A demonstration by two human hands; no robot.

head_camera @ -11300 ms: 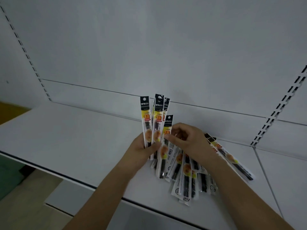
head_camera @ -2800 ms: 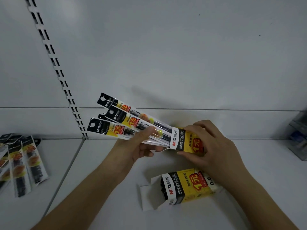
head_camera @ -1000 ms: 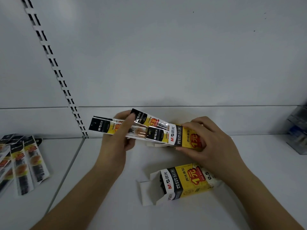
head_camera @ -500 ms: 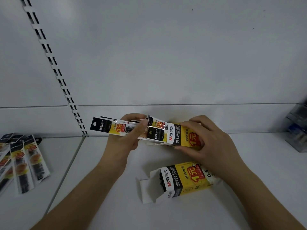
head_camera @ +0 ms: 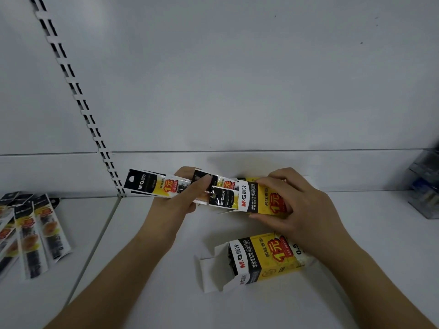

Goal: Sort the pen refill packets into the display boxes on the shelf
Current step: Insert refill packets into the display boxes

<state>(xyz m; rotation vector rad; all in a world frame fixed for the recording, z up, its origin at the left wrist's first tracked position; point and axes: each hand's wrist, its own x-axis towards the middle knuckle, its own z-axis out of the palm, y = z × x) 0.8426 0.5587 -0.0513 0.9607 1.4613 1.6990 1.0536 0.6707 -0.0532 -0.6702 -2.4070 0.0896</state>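
Nearest the camera, a second box [head_camera: 263, 258] is seen lying on its side on the shelf [head_camera: 166, 281], its flap open to the left and dark packet ends visible inside; it is touched by neither hand. Above and beyond it, a held box [head_camera: 266, 198] is gripped by the right hand [head_camera: 306, 207], fingers curled over its top and thumb under its lower edge, with the open mouth turned left. A bundle of packets [head_camera: 166, 188] is pinched by the left hand [head_camera: 183, 203], thumb across the front, fingers behind. The packets are fanned unevenly: two black header ends lie just at the mouth of the held box, while one packet sticks out well to the left. How deep the tails sit inside cannot be told.

The step in hand is judged to be the loading of this bundle into the held box. For the next move, the packets would need to be squared together and pushed rightward along the line of the box, while the box is kept steady; the stray packet should be brought level first, or it may catch on the mouth's edge.

Farther left, past the slotted upright [head_camera: 78, 98], loose packets [head_camera: 31, 236] are left lying on the neighbouring shelf, so sorting is judged unfinished. At the far right edge a clear bin [head_camera: 425, 184] is partly seen.
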